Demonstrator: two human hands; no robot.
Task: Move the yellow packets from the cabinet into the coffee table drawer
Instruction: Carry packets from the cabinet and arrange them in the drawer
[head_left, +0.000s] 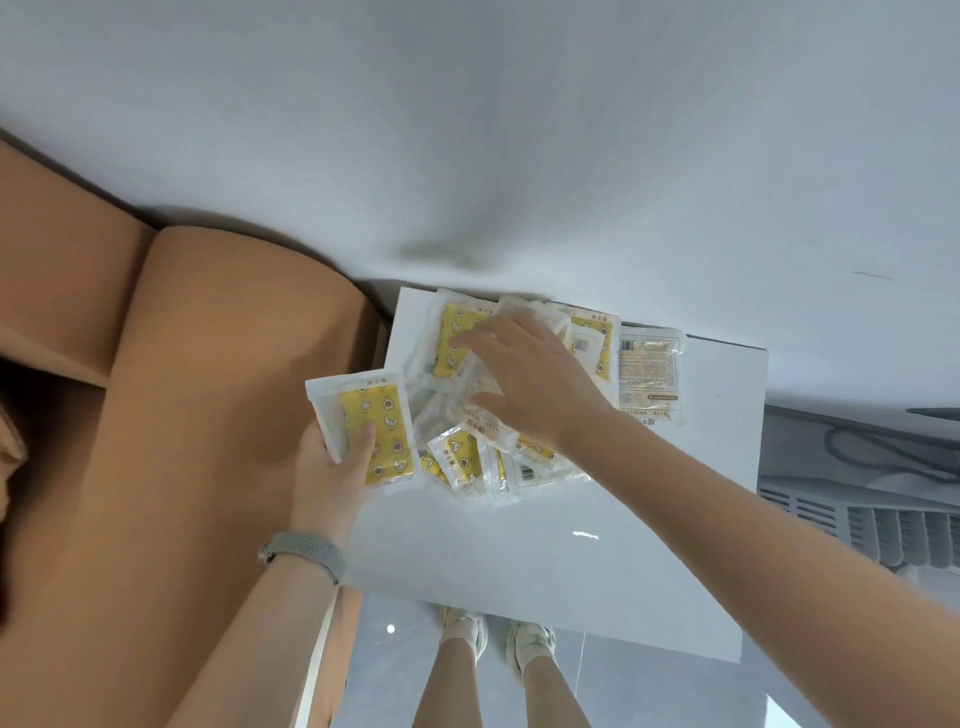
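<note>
Gathering yellow packets (483, 400) off white cabinet (571, 545) top
Left hand (332, 467) fingers grip one packet (371, 426) at pile's 9 o'clock; right hand (524, 379) fingers spread on pile. Light, floppy, slick film: pinch the edges

head cam | looks steeply down | close over white cabinet top (597, 561) | single view

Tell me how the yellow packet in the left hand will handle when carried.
The yellow packet probably stays fairly flat: it stands up past the left hand without drooping. Its glossy wrapper looks slippery. Likely light, since fingers on one end hold it.
</note>
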